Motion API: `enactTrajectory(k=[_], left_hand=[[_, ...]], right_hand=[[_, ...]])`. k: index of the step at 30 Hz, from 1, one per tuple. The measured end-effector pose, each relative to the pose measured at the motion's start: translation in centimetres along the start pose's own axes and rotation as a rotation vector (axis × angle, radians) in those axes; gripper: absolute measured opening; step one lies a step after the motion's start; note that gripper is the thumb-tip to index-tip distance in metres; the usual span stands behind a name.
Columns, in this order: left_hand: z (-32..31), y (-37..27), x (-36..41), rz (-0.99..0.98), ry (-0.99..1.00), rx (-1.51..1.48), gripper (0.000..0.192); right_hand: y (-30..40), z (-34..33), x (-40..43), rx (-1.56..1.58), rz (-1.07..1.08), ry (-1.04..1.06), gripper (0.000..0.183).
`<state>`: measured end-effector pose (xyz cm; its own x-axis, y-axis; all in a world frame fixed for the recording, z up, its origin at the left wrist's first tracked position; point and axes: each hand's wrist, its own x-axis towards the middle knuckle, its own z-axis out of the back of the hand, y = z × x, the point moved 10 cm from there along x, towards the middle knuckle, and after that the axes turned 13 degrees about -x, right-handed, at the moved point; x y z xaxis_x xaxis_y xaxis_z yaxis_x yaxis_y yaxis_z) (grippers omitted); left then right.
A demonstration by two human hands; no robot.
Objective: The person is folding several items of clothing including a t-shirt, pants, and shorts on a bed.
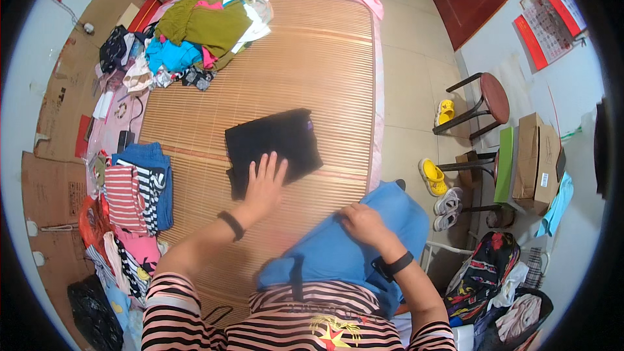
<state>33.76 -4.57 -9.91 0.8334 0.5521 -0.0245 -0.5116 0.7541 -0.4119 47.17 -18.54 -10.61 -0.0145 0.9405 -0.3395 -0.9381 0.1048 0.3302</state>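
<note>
A black folded garment lies on the slatted bamboo mat in front of me. Its edges are uneven, and a small purple patch shows near its upper right corner. My left hand rests palm down on its lower part, fingers slightly spread and gripping nothing. On the knee of my blue trousers lies my right hand, its fingers curled in with nothing visible in them.
At the left is a stack of folded clothes, with striped pieces over blue denim. A loose heap of clothes fills the far left corner. Right of the bed are a round stool, yellow clogs and a cardboard box.
</note>
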Motion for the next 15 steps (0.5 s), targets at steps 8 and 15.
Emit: enactTrajectory(k=[8, 15], left_hand=[[-3.1, 2.9, 3.3, 0.051, -0.149, 0.320, 0.050], [0.2, 5.4, 6.0, 0.254, -0.019, -0.139, 0.052]], right_hand=[[0.7, 0.6, -0.1, 0.040, 0.025, -0.064, 0.018], [0.0, 0.4, -0.5, 0.046, -0.001, -0.114, 0.017]])
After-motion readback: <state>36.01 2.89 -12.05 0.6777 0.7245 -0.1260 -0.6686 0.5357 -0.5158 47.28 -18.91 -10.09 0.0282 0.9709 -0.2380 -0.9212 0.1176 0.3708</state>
